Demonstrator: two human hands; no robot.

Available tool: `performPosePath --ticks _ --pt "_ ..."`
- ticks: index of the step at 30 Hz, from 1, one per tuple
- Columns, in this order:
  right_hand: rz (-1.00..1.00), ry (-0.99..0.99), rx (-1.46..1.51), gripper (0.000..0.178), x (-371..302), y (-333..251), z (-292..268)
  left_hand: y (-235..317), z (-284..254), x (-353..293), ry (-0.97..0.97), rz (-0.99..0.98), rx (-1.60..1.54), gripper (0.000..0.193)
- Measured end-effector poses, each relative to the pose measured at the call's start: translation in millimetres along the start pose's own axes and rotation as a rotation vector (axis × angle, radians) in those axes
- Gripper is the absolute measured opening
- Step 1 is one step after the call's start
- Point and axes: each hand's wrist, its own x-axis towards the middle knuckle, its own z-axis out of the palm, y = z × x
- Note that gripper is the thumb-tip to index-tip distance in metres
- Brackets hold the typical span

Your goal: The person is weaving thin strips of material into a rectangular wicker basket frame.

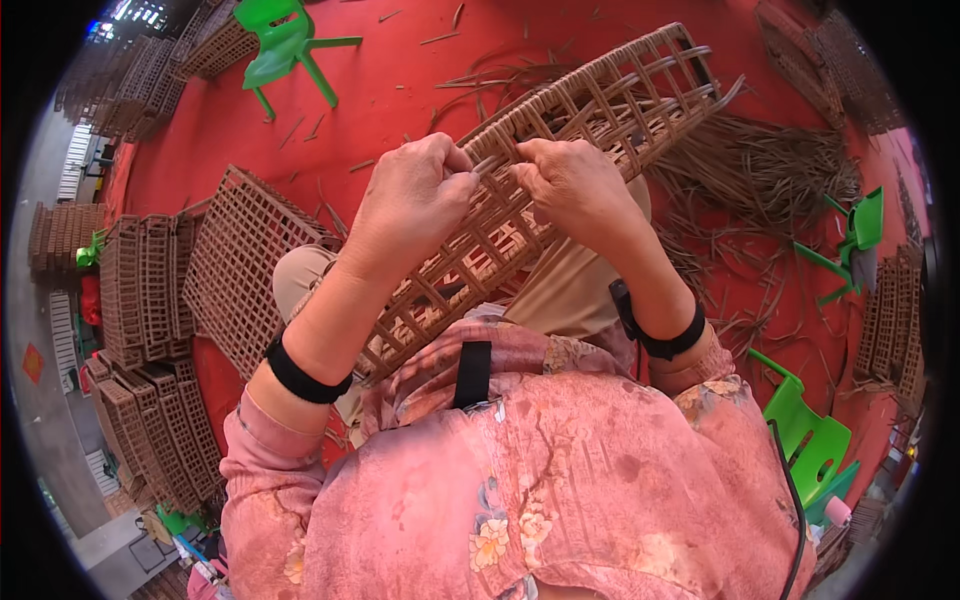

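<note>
A long open-lattice basket (pixel 562 97) of brown rattan lies slantwise across my lap, its far end up and to the right. My left hand (pixel 415 200) is closed at the basket's wrapped rim, thumb and forefinger pinching what looks like a thin pale rattan strip. Just to the right, my right hand (pixel 582 192) is bent in a pinch against the same rim. Whatever sits between its fingertips is hidden. Loose strip ends poke out at the basket's far right corner.
Loose brown strips (pixel 765 180) heap on the red floor (pixel 390 75) at right. A flat lattice panel (pixel 250 265) leans by my left knee. Stacked lattice pieces (pixel 140 290) stand farther left. Green chairs stand far left (pixel 280 50), right (pixel 855 235) and near right (pixel 805 430).
</note>
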Motion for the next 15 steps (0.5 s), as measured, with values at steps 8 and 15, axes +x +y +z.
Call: performPosePath --ticks 8,15 --pt "0.152 -0.017 0.476 0.024 2.8 1.7 2.2 -0.9 7.0 8.4 0.011 0.037 0.040 0.012" --pt "0.156 0.258 0.514 0.022 6.1 -4.4 -5.7 13.8 11.8 14.3 0.039 0.265 0.217 0.017"
